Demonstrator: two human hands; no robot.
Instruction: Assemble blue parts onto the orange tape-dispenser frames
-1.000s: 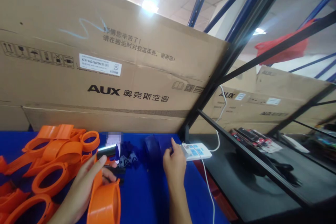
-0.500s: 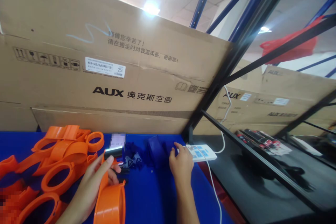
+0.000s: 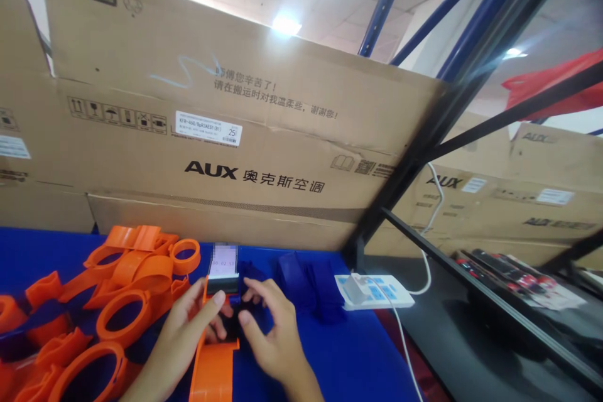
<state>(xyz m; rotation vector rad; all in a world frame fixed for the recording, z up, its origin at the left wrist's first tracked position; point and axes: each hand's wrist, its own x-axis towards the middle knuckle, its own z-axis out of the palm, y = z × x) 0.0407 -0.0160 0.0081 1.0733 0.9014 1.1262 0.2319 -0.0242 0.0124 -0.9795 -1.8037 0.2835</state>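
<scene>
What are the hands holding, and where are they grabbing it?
Both hands, left hand and right hand, meet on an orange plastic part, gripping its upper end beside a small black piece. Exact finger contact cannot be told.

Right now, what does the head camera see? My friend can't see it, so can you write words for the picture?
Two bare hands, left hand and right hand, meet over an orange plastic strap piece and a small black part on a blue table. Orange rings pile at left; big cardboard boxes stand behind.

Both hands [image 3: 235, 333] and forearms are bare, without gloves, rings or sleeves.
</scene>
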